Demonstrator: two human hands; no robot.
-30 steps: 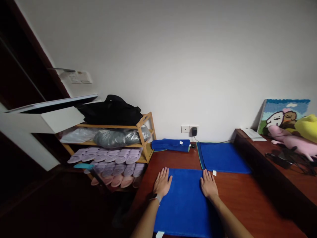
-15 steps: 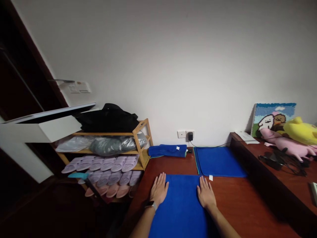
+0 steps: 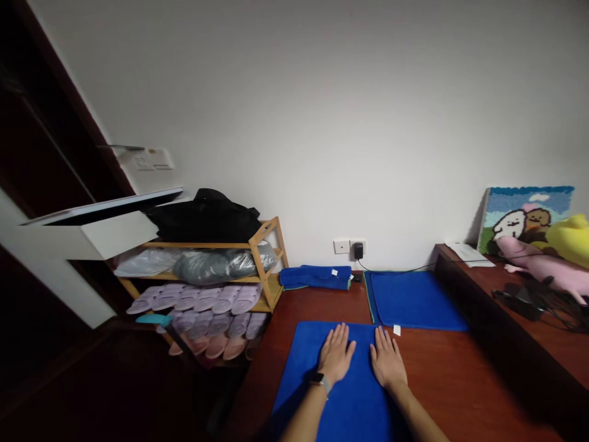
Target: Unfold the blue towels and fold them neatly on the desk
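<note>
A blue towel [image 3: 354, 393] lies flat on the reddish-brown wooden table [image 3: 442, 368], its near end running out of the picture. My left hand [image 3: 335, 355] rests palm down on the towel's upper middle, fingers stretched forward; a watch is on that wrist. Over the towel's right edge lies my right hand [image 3: 388, 357], also flat with straight fingers. Just beyond it, a folded blue towel [image 3: 418, 298] with green edging and a white tag spreads toward the wall. Rolled or bundled blue towels [image 3: 313, 277] sit at the table's back left.
Left of the table stands a wooden rack [image 3: 267, 264] holding slippers [image 3: 202, 301], plastic-wrapped bundles and a black bag [image 3: 207, 215]. A raised ledge [image 3: 506, 288] on the right carries plush toys [image 3: 543, 261], cables and a picture. A black plug [image 3: 358, 250] trails a cord along the wall.
My left hand has moved right, from the towel's left edge to its middle. My right hand stays near the right edge. The view has shifted slightly left.
</note>
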